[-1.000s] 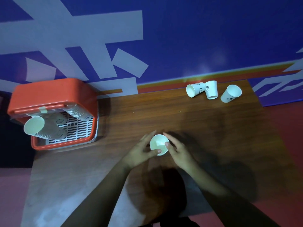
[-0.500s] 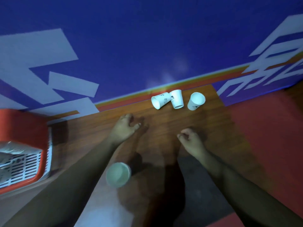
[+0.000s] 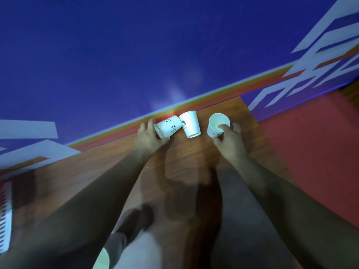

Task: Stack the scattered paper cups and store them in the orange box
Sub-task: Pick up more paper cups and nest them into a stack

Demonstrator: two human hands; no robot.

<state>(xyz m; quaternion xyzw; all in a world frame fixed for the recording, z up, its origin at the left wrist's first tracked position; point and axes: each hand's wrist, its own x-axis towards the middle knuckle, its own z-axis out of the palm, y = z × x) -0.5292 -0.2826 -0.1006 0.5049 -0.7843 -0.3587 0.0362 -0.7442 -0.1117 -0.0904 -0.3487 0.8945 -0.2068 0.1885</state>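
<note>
Paper cups point(image 3: 189, 124) smooth, tapered | hands: left point(image 3: 148, 137) grips one, right point(image 3: 229, 140) another

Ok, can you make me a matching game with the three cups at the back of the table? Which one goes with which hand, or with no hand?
Things:
1. panda cup
2. middle cup
3. open-mouth cup

States:
A. the right hand has a finger inside its rim
B. lying on its side, the left hand around its mouth
C. no hand on it

Pairs: 1-B, 2-C, 3-A
</note>
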